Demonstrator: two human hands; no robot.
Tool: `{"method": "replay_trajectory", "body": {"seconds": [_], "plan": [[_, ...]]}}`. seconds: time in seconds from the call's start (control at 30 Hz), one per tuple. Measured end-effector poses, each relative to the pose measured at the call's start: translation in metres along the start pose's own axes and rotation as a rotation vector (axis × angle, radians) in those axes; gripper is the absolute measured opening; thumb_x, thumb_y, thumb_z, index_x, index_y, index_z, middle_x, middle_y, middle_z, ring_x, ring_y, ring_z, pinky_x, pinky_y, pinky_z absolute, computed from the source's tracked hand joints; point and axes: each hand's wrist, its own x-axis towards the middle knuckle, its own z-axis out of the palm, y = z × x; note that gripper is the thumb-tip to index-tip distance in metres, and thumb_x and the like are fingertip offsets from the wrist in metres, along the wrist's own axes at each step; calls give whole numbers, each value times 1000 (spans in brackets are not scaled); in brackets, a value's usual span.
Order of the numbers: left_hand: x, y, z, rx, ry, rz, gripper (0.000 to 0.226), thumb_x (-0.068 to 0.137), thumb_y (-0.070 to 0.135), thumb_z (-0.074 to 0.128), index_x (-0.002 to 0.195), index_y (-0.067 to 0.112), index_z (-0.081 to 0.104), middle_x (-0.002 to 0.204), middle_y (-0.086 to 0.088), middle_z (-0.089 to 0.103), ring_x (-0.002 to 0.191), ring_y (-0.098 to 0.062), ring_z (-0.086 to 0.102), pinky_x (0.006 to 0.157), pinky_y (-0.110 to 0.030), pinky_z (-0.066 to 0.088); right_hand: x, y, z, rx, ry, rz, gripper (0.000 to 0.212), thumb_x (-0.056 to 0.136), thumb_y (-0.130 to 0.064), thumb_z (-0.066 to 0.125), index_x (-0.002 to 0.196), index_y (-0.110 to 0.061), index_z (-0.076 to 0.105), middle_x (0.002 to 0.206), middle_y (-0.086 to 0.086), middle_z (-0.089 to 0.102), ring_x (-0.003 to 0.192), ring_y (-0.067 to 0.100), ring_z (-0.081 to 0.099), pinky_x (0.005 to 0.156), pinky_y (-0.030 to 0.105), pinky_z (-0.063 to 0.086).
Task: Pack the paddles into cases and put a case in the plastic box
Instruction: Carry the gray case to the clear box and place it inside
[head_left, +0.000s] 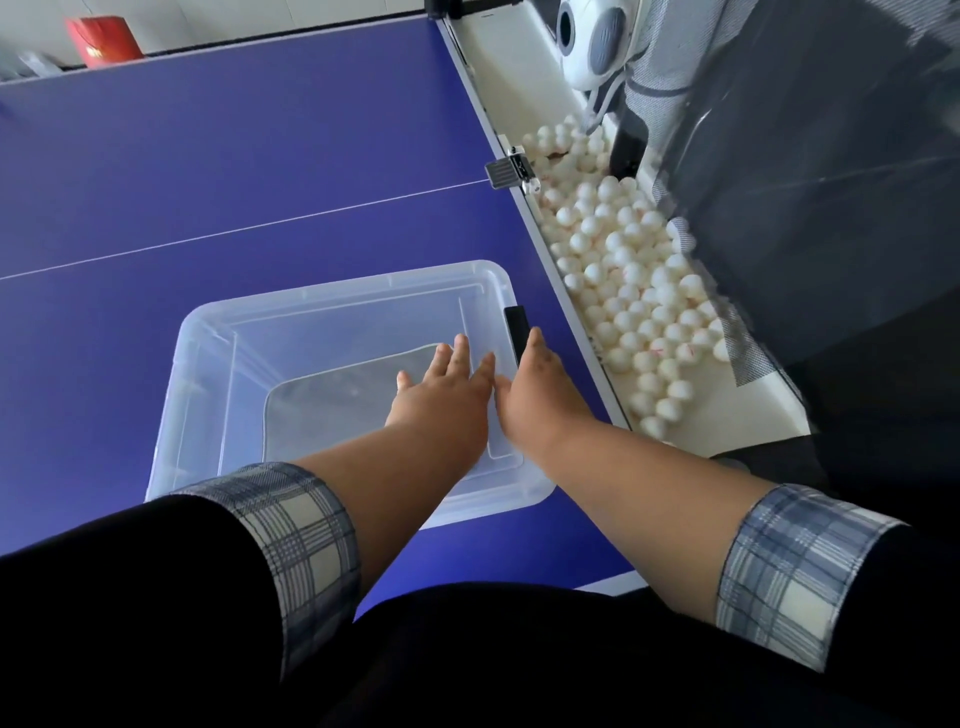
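A clear plastic box (208, 415) stands on the blue table, and a clear lid seems to cover it. Through the plastic, a grey paddle case (322, 410) lies flat on the bottom. My left hand (441, 389) rests flat on top of the box near its right side, fingers spread, holding nothing. My right hand (535, 384) lies beside it on the box's right rim, fingertips next to the black latch (517, 332). No loose paddle is in view.
The blue ping-pong table (234, 171) stretches ahead and left. Along its right edge runs a white trough (737, 415) holding several white balls (623, 270), with a ball machine (592, 41) at the far end. A red box (104, 41) sits beyond the far edge.
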Motion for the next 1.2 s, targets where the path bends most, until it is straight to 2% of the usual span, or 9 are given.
{"method": "replay_trajectory", "body": {"seconds": [0.3, 0.4, 0.5, 0.7, 0.83, 0.93, 1.03, 1.13, 1.2], "plan": [[-19, -32, 8, -139, 149, 118, 59, 103, 25, 28, 157, 17, 5, 165, -4, -2, 151, -21, -4, 122, -42, 9, -10, 8, 10, -418, 61, -170, 75, 101, -49, 29, 157, -16, -8, 166, 5, -16, 154, 26, -4, 122, 52, 11], [-44, -62, 18, -288, 180, 132, 57, 104, 29, 34, 156, 23, 14, 165, 2, 4, 151, -15, -3, 119, -29, -3, -10, 1, 13, -629, 111, -326, 65, 101, -31, 29, 158, -21, 1, 166, 4, -14, 153, 25, -13, 120, 59, -2], [-72, -97, 30, -291, 210, 114, 56, 103, 32, 35, 156, 26, 17, 165, 3, 5, 151, -16, -3, 119, -31, -6, -10, -24, 20, -624, 124, -397, 59, 101, -34, 30, 157, -23, 18, 168, 2, 4, 154, 22, -6, 120, 59, -2], [-121, -198, 58, -476, 281, -519, 65, 101, 41, 34, 156, 26, 3, 165, 1, -1, 151, -21, -6, 121, -42, -4, -37, -115, 90, -612, -126, -601, 62, 102, -49, 27, 158, -31, 9, 168, -1, -8, 153, 21, -12, 121, 54, -3], [-131, -243, 62, -1221, 113, -918, 93, 88, 60, 53, 156, 27, 0, 162, -1, 19, 143, -31, 28, 105, -50, 33, -56, -172, 141, -639, -204, -685, 60, 103, -45, 25, 158, -35, 3, 167, -1, -12, 153, 22, -14, 120, 56, -4], [-132, -252, 75, -1548, -4, -873, 97, 79, 65, 59, 155, 33, 7, 156, 4, 33, 136, -31, 39, 82, -45, 39, -61, -203, 172, -646, -214, -695, 58, 103, -40, 23, 157, -36, 1, 167, -4, -8, 153, 19, -11, 119, 57, -4], [-131, -272, 85, -1565, 42, -733, 90, 73, 61, 64, 150, 30, 29, 147, 5, 48, 125, -24, 53, 80, -39, 49, -61, -211, 187, -648, -180, -684, 60, 100, -46, 14, 157, -37, 0, 168, -7, -3, 153, 17, -8, 119, 59, -6], [-128, -282, 89, -1421, 115, -560, 44, 77, 53, 67, 116, 37, 58, 104, 17, 70, 88, -1, 68, 68, -27, 56, -61, -212, 189, -614, -182, -642, 75, 88, -65, -4, 157, -37, -4, 168, -6, -3, 153, 15, -9, 119, 57, -8], [-125, -283, 86, -1338, 153, -491, 20, 81, 47, 67, 97, 41, 57, 89, 19, 69, 72, 5, 66, 62, -20, 54, -62, -214, 189, -579, -187, -600, 86, 81, -74, -7, 157, -34, -7, 168, -6, -4, 153, 12, -10, 120, 54, -9]]}}
